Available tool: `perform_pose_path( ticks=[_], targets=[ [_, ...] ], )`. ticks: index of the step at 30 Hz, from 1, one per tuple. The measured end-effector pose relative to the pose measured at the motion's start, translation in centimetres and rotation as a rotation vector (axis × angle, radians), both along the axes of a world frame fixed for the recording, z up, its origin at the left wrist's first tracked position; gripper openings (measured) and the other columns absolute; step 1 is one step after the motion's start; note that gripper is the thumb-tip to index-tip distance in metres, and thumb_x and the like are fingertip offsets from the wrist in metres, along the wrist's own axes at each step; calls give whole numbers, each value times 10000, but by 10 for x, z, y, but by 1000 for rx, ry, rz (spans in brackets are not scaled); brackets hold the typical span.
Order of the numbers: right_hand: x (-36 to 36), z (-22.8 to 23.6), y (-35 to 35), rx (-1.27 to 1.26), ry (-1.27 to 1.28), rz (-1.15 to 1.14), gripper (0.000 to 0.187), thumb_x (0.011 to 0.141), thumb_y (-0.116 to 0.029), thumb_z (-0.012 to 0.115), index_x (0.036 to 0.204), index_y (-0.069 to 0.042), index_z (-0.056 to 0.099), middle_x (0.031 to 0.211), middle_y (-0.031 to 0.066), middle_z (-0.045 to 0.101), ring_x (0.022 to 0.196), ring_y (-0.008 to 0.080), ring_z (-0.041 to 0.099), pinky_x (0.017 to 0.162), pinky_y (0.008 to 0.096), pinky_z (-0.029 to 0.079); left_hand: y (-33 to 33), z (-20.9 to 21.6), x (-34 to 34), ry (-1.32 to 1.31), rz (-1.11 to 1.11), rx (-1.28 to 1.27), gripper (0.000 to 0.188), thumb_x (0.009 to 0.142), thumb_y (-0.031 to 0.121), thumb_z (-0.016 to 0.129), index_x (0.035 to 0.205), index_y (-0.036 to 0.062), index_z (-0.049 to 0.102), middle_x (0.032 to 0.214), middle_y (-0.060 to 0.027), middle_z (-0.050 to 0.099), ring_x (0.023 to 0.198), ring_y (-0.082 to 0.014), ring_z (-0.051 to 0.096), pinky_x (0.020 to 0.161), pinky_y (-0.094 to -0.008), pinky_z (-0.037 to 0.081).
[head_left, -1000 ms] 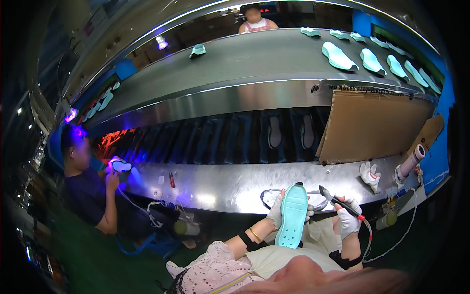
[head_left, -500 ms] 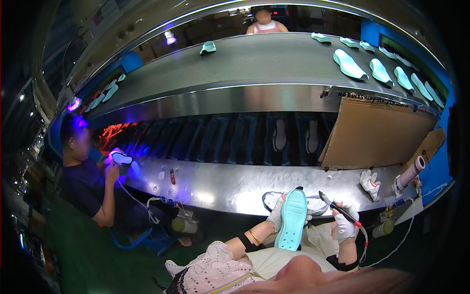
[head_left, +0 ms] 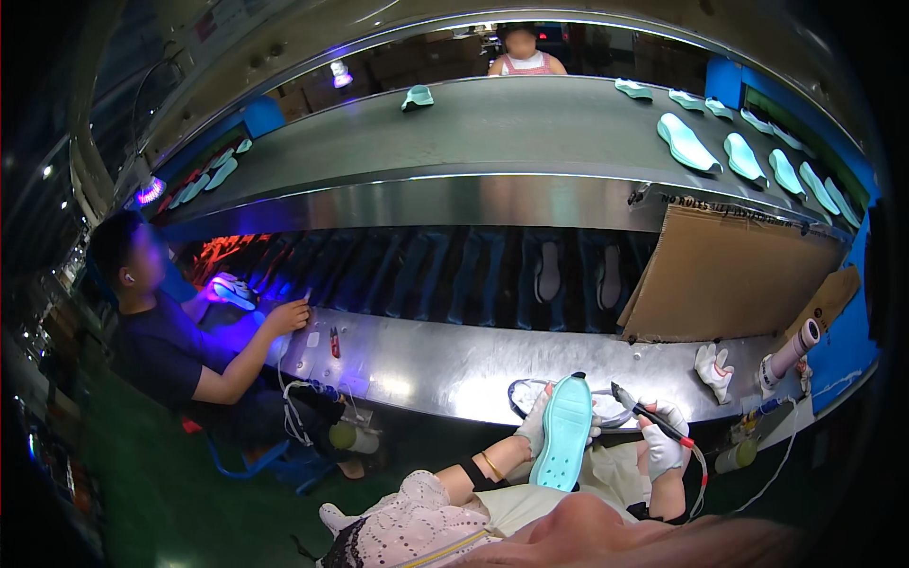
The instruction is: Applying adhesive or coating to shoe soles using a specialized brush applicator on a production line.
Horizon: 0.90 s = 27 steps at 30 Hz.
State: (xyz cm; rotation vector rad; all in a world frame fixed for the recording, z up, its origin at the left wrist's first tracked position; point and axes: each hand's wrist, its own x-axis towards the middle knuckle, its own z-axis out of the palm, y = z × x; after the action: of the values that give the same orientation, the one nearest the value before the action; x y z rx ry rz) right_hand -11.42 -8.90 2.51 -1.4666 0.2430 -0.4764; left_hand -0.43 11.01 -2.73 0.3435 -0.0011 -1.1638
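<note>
From where I stand, the work looks partway along: the turquoise sole (head_left: 565, 434) is already picked up, and the pen-like tool (head_left: 653, 417) is ready but apart from it; what is finished or left on the sole, I can't tell. The gloved left hand (head_left: 535, 422) is closed around the sole's sides, just off the table's (head_left: 436, 364) near edge; the right hand (head_left: 668, 443) is curled firmly round the tool. The sole's long axis runs away from the lap (head_left: 614, 472), leaning slightly right, black-tipped end toward the table, holed end nearest the lap.

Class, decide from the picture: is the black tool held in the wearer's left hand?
No: the right hand grips the black tool, while the left hand holds the turquoise sole.
</note>
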Motion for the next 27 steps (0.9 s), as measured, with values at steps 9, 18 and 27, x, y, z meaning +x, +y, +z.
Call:
perform_pose_path(
  ticks=[9,18,27],
  targets=[
    [2,7,4,-12,16,14,213,740,81,622,915,-31,576,899,54,607,789,109,572,733,231,462,0,-5,0,-33,19,28,925,806,734,219,1321,-17,378,1193,-249,526,1001,-367,584,885,-432,481],
    [4,-8,-6,-173,9,-140,180,746,37,661,893,-17,573,819,51,611,734,98,559,686,243,468,-20,-24,10,70,31,5,873,814,721,269,1287,5,433,1184,-184,552,1003,-306,581,872,-396,485],
    [29,18,9,56,13,-63,129,788,0,643,894,-27,576,761,30,612,648,72,573,594,219,467,-63,41,-23,-76,328,36,604,874,596,359,1216,114,483,1132,-77,566,1046,-220,543,935,-360,438]
  ],
)
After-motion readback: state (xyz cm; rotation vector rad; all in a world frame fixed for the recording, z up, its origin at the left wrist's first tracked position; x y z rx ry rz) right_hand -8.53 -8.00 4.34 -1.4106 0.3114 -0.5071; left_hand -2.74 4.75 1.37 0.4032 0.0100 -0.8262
